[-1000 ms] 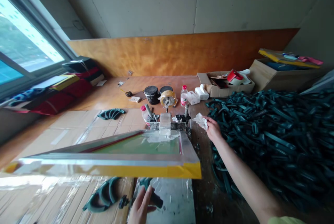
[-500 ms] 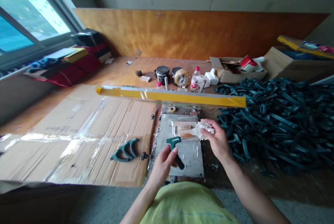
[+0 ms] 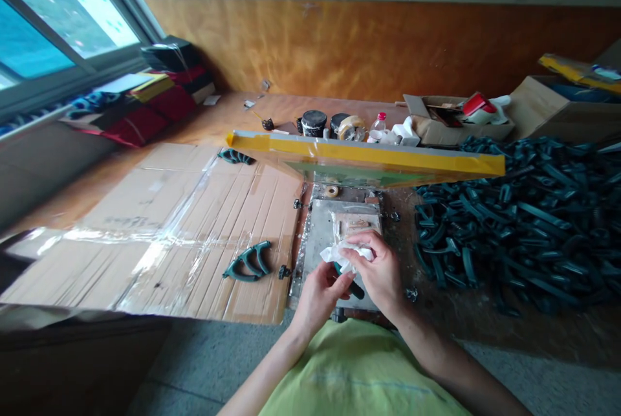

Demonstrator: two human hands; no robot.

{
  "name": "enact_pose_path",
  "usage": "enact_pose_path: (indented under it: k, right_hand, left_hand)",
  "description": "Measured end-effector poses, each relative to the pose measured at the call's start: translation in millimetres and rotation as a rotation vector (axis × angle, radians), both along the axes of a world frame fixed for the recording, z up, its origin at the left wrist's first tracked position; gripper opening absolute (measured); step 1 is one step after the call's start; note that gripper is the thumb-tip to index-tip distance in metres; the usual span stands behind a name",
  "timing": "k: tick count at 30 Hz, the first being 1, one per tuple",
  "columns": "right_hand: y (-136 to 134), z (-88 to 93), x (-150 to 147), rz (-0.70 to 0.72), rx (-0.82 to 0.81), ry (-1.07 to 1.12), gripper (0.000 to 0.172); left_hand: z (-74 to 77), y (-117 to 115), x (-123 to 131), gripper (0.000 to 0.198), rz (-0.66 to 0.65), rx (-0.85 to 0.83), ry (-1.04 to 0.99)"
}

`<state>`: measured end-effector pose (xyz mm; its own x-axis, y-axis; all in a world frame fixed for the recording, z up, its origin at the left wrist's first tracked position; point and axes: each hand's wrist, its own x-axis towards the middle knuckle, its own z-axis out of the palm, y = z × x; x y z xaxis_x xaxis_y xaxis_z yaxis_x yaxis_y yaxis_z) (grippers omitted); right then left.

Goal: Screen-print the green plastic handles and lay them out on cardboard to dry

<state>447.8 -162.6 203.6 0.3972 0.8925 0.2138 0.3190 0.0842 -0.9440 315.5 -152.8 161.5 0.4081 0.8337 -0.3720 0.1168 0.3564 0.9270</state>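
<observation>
My left hand (image 3: 320, 293) is closed round a dark green plastic handle part (image 3: 356, 290), held just above the near edge of a metal printing plate (image 3: 315, 241). My right hand (image 3: 381, 273) grips a crumpled white tissue (image 3: 339, 253) and presses it against the top of that part. Both hands meet in front of my yellow-green shirt. Above and behind them, a screen-printing frame (image 3: 363, 157) edged with yellow tape stands tilted up over the plate.
A big heap of dark green plastic parts (image 3: 524, 209) fills the right of the table. Two similar parts (image 3: 247, 264) lie on taped cardboard (image 3: 160, 228) at left. Ink tins (image 3: 314, 122), a tape roll, a bottle and open boxes (image 3: 456, 120) stand at the back.
My right hand brought the tissue from beside the frame's hinge down onto the green part, which my left hand lifted off the plate. The screen frame swung up from lying low.
</observation>
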Motion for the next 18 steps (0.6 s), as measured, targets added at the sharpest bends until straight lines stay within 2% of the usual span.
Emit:
enact_pose_path:
  k: [3,5,8,10,13,18]
  right_hand:
    - [1,-8.0,-9,-0.037,0.016,-0.061,0.01]
    - [1,-11.9,-11,-0.064,0.025,-0.097,0.019]
    - [0,-15.1,-10,-0.017,-0.062,-0.075,0.029]
    - [-2,-16.8,-10,0.012,-0.123,-0.044,0.024]
    - [-3,-20.2,-11,-0.029,-0.129,-0.02,0.015]
    - [6,-28.0,-3,-0.078,-0.154,0.085,0.015]
  left_hand:
    - [-1.6,-3,2,0.027,0.037,0.038,0.038]
    - [-3.2,-4,2,0.022,0.051,0.113,0.1]
    - [-4.2,-4,2,0.021,0.08,0.242,0.212]
    - [-3.1,-5,2,0.021,0.089,0.293,0.239]
    - [0.3,-7,2,0.024,0.059,0.32,0.224]
    - [4.1,-9,6,0.03,0.048,0.288,0.167]
